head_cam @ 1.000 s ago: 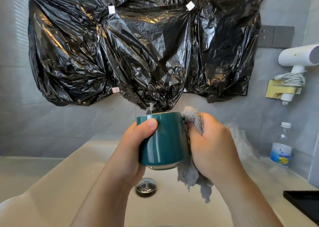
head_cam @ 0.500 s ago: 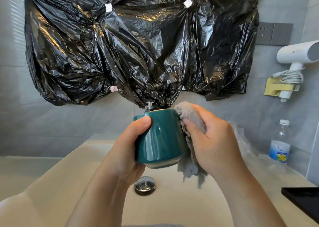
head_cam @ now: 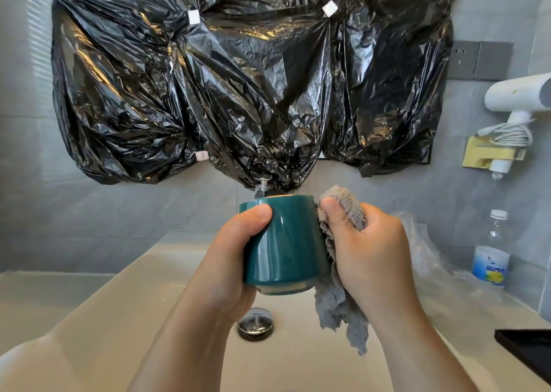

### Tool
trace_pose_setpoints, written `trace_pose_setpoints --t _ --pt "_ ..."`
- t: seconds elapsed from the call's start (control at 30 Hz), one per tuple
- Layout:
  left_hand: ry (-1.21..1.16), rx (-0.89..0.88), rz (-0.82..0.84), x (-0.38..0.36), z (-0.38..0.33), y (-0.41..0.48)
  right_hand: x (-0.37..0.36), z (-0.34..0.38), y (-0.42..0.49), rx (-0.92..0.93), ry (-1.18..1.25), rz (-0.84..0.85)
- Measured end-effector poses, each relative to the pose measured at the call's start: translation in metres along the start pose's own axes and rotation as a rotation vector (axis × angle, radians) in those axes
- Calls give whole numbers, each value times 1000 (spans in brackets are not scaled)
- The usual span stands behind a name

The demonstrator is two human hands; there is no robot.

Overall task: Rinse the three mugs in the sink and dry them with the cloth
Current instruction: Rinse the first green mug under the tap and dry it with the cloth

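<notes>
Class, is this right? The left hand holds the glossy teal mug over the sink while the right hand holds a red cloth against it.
No: in the head view the fluffy cloth in the right hand is grey, not red.

Glossy teal glazed mug (head_cam: 286, 242), fuzzy grey cloth (head_cam: 343, 302), crinkled shiny black plastic (head_cam: 208, 93) (wall-hung)

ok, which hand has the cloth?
The right hand: it grips the grey cloth against the side of the mug. The left hand holds only the mug.
</notes>
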State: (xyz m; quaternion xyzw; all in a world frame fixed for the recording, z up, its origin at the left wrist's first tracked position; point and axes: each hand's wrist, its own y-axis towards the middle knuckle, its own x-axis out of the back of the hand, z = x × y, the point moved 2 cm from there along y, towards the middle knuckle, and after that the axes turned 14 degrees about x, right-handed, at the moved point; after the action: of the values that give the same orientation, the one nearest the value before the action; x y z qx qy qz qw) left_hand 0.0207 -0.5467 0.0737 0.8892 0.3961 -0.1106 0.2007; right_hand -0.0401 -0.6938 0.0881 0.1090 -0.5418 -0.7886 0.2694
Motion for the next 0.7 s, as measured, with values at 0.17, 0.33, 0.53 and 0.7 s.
trace_pose_setpoints --t 0.17,0.33,0.53,0.7 --pt "-36 3 -42 3 0 2 -13 -7 -3 -39 302 133" --pt "-44 14 -27 2 1 2 -9 -8 -3 47 175 99" --pt "-79 2 -2 5 0 2 -3 -3 -2 40 -105 18" --pt "-190 27 -63 3 3 7 -13 -1 -4 20 -66 119"
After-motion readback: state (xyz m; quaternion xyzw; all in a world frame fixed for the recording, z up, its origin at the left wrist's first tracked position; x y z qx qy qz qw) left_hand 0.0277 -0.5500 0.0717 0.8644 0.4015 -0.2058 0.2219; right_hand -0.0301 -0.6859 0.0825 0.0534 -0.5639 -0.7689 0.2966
